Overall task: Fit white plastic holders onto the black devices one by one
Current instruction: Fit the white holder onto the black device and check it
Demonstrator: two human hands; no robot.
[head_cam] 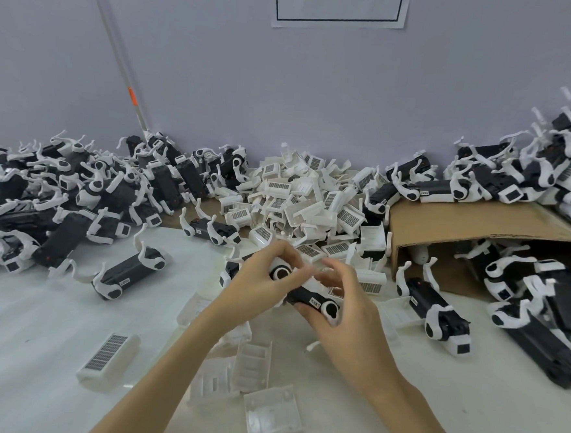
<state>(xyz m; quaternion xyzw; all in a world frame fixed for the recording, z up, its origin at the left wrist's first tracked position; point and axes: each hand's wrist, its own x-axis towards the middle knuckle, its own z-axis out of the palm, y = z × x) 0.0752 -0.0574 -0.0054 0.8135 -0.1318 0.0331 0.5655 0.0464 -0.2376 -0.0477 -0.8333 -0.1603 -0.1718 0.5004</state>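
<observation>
Above the middle of the white table, both hands hold one black device (307, 297) with round white ends. My left hand (259, 282) grips its far end from the left. My right hand (348, 312) curls round its near end, fingers over the top. Whether a white holder is on it I cannot tell, as my fingers cover it. A heap of loose white holders (309, 201) with barcode labels lies just beyond. More holders (253, 366) lie on the table below my hands.
Black devices (59, 193) are piled on the left along the wall. Another pile (534, 173) sits on and beside a cardboard box (462, 225) at the right. A single labelled holder (107, 357) lies near left. A rod (119, 56) leans on the wall.
</observation>
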